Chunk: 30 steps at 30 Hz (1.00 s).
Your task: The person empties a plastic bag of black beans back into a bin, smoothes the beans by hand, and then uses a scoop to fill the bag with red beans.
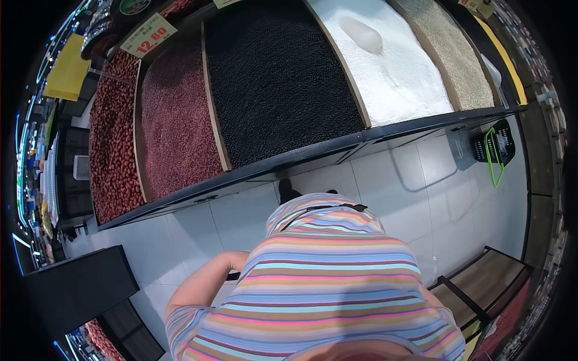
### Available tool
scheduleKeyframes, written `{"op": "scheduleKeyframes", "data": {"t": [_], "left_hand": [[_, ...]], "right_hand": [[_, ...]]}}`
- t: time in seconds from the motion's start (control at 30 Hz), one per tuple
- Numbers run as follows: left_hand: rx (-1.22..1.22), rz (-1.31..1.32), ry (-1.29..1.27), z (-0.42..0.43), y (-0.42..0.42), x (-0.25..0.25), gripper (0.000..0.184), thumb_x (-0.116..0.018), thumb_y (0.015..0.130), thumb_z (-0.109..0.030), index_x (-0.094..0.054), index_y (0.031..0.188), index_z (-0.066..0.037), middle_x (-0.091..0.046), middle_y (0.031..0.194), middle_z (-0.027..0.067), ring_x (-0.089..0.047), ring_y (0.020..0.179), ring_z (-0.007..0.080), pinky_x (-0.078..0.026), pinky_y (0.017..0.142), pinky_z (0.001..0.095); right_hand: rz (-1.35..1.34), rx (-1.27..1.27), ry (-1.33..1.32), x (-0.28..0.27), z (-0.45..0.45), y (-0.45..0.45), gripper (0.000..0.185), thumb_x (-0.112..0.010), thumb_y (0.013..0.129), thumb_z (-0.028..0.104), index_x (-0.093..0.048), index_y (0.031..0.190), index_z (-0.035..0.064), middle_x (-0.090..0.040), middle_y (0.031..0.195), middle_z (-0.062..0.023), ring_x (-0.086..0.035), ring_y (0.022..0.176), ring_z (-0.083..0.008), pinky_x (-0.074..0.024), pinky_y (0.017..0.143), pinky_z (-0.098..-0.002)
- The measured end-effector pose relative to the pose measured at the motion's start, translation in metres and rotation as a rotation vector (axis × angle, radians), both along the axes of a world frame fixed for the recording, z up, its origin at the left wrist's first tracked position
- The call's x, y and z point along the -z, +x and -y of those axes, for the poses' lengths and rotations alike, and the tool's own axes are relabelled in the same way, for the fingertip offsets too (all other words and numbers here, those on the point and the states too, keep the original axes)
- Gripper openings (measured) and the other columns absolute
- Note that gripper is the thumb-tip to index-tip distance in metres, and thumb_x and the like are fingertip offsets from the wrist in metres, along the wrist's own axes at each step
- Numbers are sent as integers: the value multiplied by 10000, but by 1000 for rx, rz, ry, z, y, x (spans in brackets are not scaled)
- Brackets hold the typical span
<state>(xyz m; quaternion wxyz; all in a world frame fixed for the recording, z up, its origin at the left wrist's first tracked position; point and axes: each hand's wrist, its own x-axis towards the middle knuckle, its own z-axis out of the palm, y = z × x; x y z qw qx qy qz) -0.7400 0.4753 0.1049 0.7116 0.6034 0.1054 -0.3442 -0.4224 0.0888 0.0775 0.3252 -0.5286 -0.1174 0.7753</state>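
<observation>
Multicol. striped top (325, 271), pink/blue/tan, short sleeves (186, 328); blk strap (356, 207) in front; dk shoe (287, 189).

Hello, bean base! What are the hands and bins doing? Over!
Both hands out of sight. Black beans straight ahead; scoop lying on white heap, untouched. Green-handled basket off to the right, not blocking the bins.

The left arm (208, 278) runs in behind the striped shirt (325, 283), which hides the left hand; the right hand is hidden too, so what either holds cannot be told. The top edge crops the black beans (277, 84) and a second sign (227, 2). Fine print on the price sign (149, 36) is too small to read; the basket (480, 148) perhaps holds something, too indistinct to name.
</observation>
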Motion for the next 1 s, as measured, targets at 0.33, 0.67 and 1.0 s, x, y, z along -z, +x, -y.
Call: {"op": "scheduleKeyframes", "data": {"t": [0.33, 0.67, 1.0], "left_hand": [[133, -182, 420, -49, 25, -5, 266, -701, 710, -205, -607, 721, 43, -510, 540, 63, -454, 535, 114, -394, 492, 330], [62, -10, 341, -76, 57, 12, 390, -749, 710, -218, -618, 1025, -27, -626, 883, 42, -547, 809, 87, -445, 707, 245], [-384, 356, 786, -78, 110, -33, 313, -673, 809, -232, -621, 1026, -11, -645, 988, 114, -615, 914, 197, -483, 775, 328]], "right_hand": [[12, 47, 65, 0, -12, 23, 303, -508, 920, 287, -594, 1006, 9, -627, 874, -198, -622, 881, -324, -520, 763, -415], [-70, 514, 415, -3, -101, 64, 309, -510, 919, 292, -590, 1008, 6, -627, 880, -196, -625, 879, -319, -525, 760, -415], [386, 864, 129, -34, -213, 20, 378, -539, 900, 406, -591, 948, 35, -617, 829, -157, -639, 768, -279, -545, 660, -416]]}}
